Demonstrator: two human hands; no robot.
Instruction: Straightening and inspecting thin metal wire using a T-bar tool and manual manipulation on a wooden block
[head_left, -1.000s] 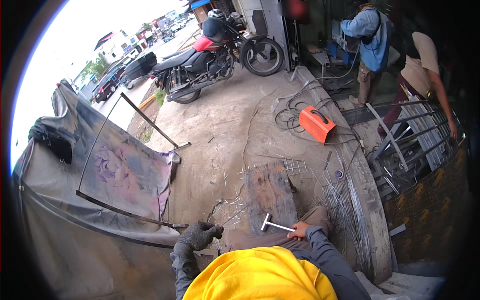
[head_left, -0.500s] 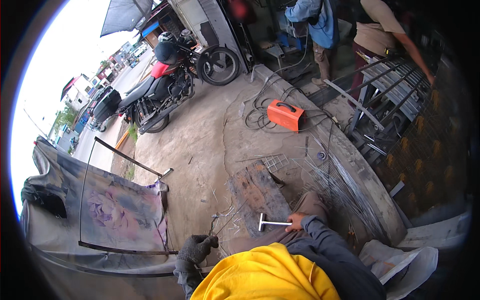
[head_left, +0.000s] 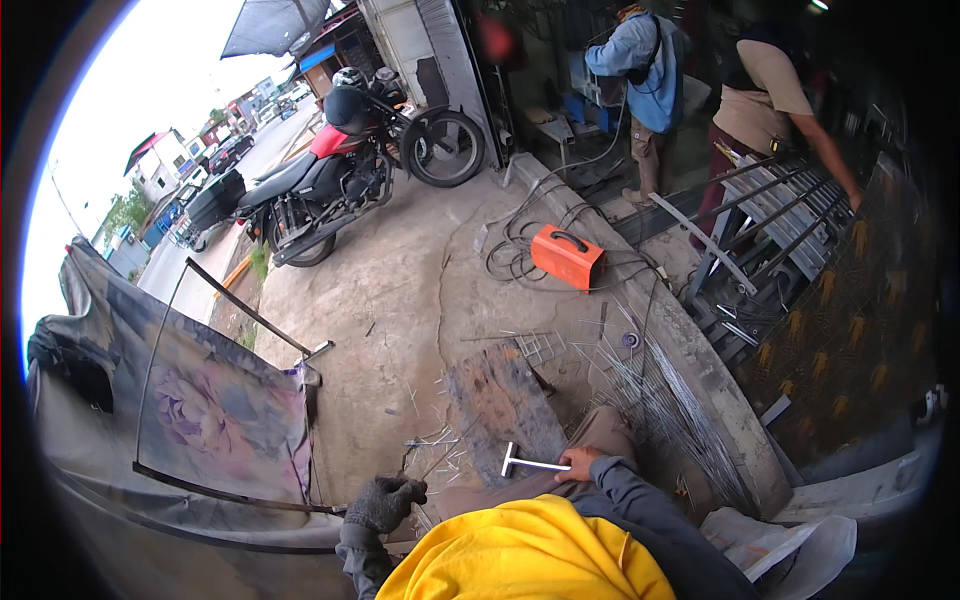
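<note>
My right hand (head_left: 578, 464) is bare and closed around the handle of a T-shaped silver metal hammer (head_left: 532, 462). The hammer's head lies over the near end of a worn wooden board (head_left: 505, 395). On the left, my left hand (head_left: 385, 503) wears a dark grey glove, its fingers closed. A thin metal rod (head_left: 442, 460) slants up and right from those fingers; their grip on it is partly hidden. Short pieces of thin metal (head_left: 432, 440) are scattered on the concrete between that hand and the board.
An orange machine with a handle (head_left: 567, 257) stands among coiled cables. Bundled thin rods (head_left: 690, 420) lie along the concrete curb at right. A motorcycle (head_left: 340, 180) is parked ahead. Draped fabric (head_left: 215, 410) hangs at left on a metal frame. Two people work behind the curb.
The whole view has shifted slightly. My right hand keeps hold of the hammer in nearly the same place over the board. The gloved left hand stays closed, its rod now lying at a lower slant.
</note>
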